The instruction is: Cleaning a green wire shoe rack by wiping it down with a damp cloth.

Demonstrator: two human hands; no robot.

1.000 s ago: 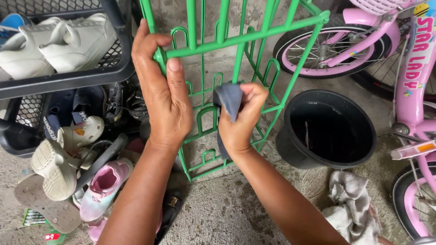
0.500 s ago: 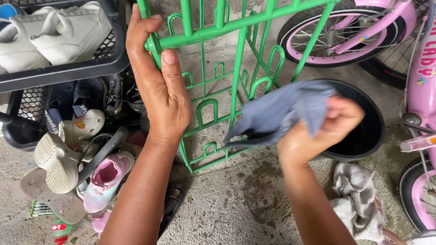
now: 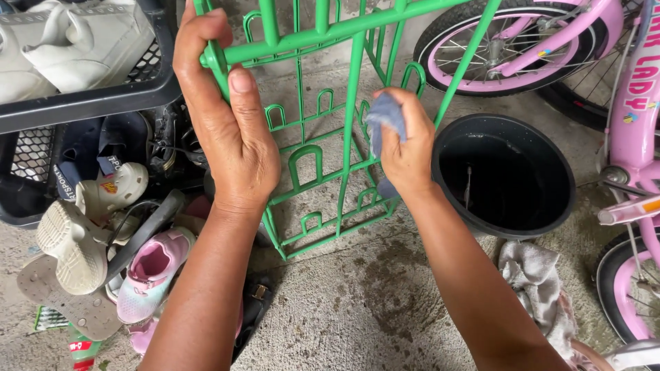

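Both forearms are bare, with no sleeves visible. The left hand (image 3: 230,134) and the right hand (image 3: 407,152) wear no gloves, rings or watch. The thumbnails are short and unpainted.

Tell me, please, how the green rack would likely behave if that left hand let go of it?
The rack is thin open tubing, so probably light and stiff. It stands tall, steadied by the left hand, so it may tip if released.

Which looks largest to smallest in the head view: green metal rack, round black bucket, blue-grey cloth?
1. Green metal rack, cropped at the top.
2. Round black bucket.
3. Blue-grey cloth, bunched in the right hand, so partly hidden.
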